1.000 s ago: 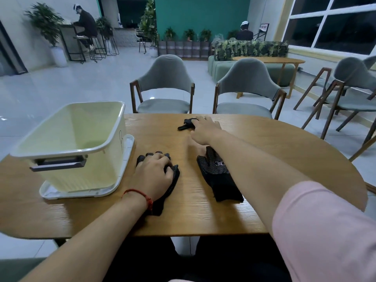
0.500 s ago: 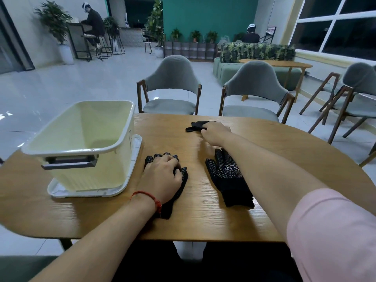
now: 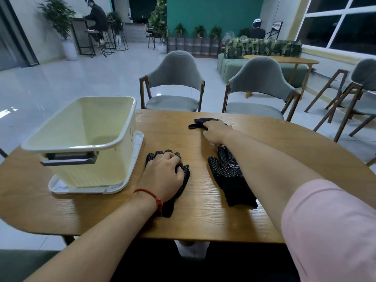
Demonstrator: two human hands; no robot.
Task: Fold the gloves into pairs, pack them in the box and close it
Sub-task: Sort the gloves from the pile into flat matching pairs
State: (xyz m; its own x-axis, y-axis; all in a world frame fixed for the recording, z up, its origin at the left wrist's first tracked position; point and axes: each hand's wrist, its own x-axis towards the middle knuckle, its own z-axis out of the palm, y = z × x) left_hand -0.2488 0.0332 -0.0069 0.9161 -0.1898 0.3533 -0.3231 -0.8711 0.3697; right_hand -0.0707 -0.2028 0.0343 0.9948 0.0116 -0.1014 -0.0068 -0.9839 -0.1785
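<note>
By my judgement the job is barely begun: nothing is folded, paired or packed. The pale yellow plastic box [image 3: 91,171] stands open on the left of the oval wooden counter [image 3: 203,218], and no glove shows inside it. It sits on what I take to be its white plastic lid [image 3: 61,188], so closing is yet to come.

Three gloves show, all loose on the counter. My left hand [image 3: 164,176] rests on the near black dotted knit glove [image 3: 184,186], just right of the box. Its fingers are bent over the glove, but I cannot tell whether they grip the fabric. The middle black dotted glove [image 3: 230,180] lies flat beside my right forearm, unheld. My right hand [image 3: 215,132] reaches the far black glove [image 3: 200,121] near the counter's far edge, its fingers curled onto the glove's near end in what looks like a pinch. I see no fourth glove.

Left to do: match, fold, load, put the lid on.

A small white printed mark [image 3: 233,165] sits on the middle glove's back, too small for me to read. I find nothing legible on the box.
</note>
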